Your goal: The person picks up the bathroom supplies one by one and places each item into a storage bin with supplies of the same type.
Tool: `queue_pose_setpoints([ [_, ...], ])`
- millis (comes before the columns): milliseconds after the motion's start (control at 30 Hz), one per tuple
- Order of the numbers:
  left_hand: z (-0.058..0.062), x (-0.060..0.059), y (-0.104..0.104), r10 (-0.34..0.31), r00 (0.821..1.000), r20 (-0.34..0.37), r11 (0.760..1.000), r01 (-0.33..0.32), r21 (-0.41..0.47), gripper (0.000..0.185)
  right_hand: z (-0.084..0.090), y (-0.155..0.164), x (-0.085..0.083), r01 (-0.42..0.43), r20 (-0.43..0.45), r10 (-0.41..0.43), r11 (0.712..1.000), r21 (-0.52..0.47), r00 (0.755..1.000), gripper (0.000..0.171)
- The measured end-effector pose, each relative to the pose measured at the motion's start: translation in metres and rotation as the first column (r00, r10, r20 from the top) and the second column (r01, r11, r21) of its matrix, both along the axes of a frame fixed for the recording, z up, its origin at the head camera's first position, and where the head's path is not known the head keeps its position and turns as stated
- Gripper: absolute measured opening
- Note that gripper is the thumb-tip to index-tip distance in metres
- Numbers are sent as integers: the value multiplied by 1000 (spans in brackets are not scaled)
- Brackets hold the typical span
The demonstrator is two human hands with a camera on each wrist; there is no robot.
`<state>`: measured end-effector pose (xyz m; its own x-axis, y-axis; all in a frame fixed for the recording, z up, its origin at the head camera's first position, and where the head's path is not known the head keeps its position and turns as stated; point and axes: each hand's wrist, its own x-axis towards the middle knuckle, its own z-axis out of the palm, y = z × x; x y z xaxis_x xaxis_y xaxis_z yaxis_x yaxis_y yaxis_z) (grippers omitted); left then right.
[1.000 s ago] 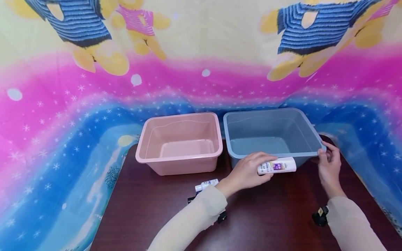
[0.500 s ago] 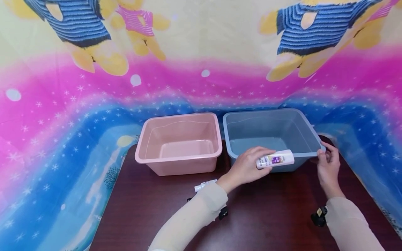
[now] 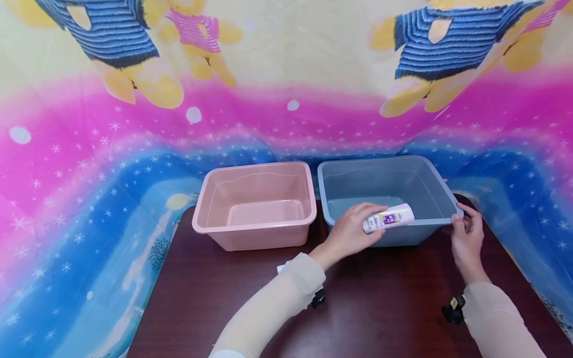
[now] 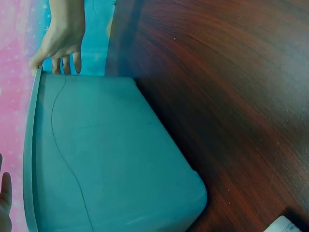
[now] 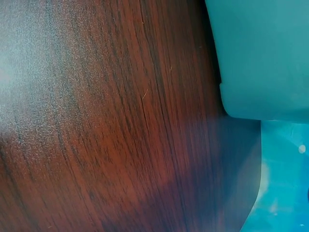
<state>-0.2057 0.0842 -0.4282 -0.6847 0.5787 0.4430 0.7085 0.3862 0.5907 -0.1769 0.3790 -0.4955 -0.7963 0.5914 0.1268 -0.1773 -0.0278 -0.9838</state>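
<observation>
My left hand grips a white bottle with a purple label by its left end. The bottle tilts up to the right and overlaps the front rim of the blue-grey basin in the head view. At the basin's front right corner, my right hand pinches the rim between thumb and fingers. The left wrist view shows that right hand on the rim from the side, with a few left-hand fingers at the left edge. Only the basin's outer wall and the tabletop show in the right wrist view.
To the left stands a pink basin, with nothing visible inside. A small white item peeks out from behind the left sleeve on the dark wooden table. A printed cloth hangs behind both basins.
The left hand has raised the white bottle from in front of the basin to its rim, tilting its far end up. The left sleeve now hides more of the small white item. The right hand stays put.
</observation>
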Motion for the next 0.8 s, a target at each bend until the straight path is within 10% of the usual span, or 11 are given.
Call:
queue_pose_setpoints([
  [800, 4, -18, -3, 66, 997, 45, 998, -66, 5, 52, -1, -1, -1, 2, -4, -3, 1000, -16, 1000, 34],
])
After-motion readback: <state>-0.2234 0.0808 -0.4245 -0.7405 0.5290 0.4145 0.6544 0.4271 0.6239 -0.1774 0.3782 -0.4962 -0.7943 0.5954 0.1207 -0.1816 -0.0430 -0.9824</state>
